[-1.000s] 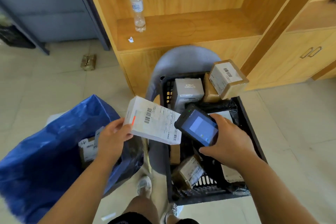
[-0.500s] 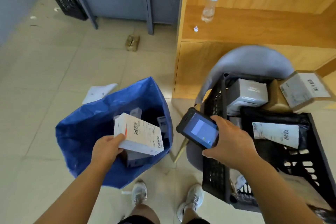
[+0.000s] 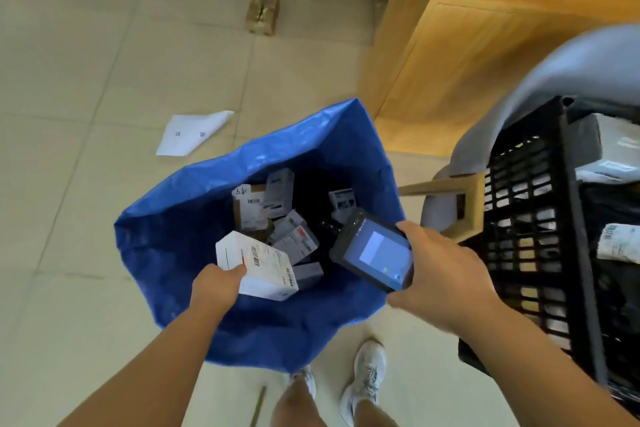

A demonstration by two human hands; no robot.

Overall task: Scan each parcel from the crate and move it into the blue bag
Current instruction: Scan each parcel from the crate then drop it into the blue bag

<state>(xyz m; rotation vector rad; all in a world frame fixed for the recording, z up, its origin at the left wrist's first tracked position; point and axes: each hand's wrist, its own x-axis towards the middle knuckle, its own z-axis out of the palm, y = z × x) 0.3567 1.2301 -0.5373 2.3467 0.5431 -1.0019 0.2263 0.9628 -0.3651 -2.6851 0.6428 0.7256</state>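
My left hand (image 3: 216, 286) grips a white box parcel (image 3: 259, 265) with barcode labels, low inside the mouth of the open blue bag (image 3: 180, 236). Several labelled parcels (image 3: 263, 204) lie in the bag beneath it. My right hand (image 3: 440, 277) holds a black handheld scanner (image 3: 374, 250) with a lit screen over the bag's right rim. The black plastic crate (image 3: 540, 218) stands at the right on a grey chair, with a white bagged parcel (image 3: 620, 241) and a grey box (image 3: 613, 139) showing inside.
A wooden cabinet (image 3: 467, 28) rises behind the bag and crate. On the tiled floor lie a white sheet of paper (image 3: 194, 132) and a small brown packet (image 3: 263, 12). My white shoes (image 3: 367, 374) stand just below the bag. Grey furniture legs stand at the top.
My left hand has carried the white box leftward from the crate and down into the blue bag. My view has swung left; the scanner in my right hand followed over the bag.
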